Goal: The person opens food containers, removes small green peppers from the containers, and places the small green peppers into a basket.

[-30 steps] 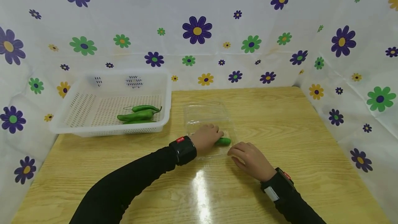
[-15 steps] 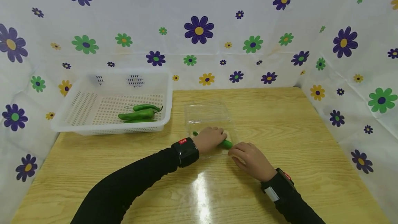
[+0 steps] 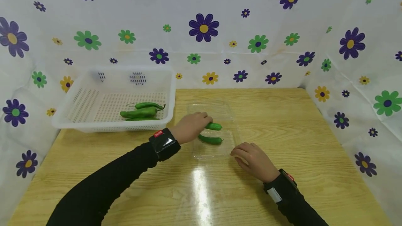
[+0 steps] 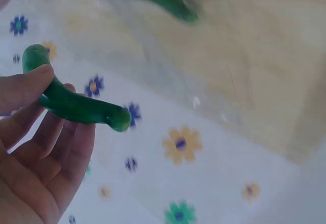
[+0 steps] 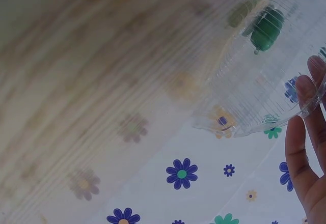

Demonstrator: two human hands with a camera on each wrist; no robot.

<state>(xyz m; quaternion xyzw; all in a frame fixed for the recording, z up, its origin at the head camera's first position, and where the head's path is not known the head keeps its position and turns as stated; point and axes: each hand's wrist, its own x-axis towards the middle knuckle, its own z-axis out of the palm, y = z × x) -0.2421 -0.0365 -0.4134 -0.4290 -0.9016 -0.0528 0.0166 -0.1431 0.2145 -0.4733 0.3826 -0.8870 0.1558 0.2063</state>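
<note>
My left hand (image 3: pixel 193 127) pinches a curved green pepper (image 4: pixel 76 104) between thumb and fingers, over the left side of a clear plastic container (image 3: pixel 230 141). Inside the container lies another green pepper (image 3: pixel 210 140), its stem end pointing right. In the left wrist view this pepper is blurred at the top. My right hand (image 3: pixel 254 160) holds the container's near right corner, with the thin rim running between its fingers in the right wrist view. The container's hinged lid (image 3: pixel 211 106) lies folded back, away from me.
A white perforated basket (image 3: pixel 94 125) stands at the back left with several green peppers (image 3: pixel 141 112) in its right half. The wooden table (image 3: pixel 282 121) meets a flower-patterned cloth (image 3: pixel 220 41) at the back and sides.
My left hand has moved left and back with a pepper in its fingers. The pepper lying in the container now shows almost whole. The right hand has stayed at the corner.
</note>
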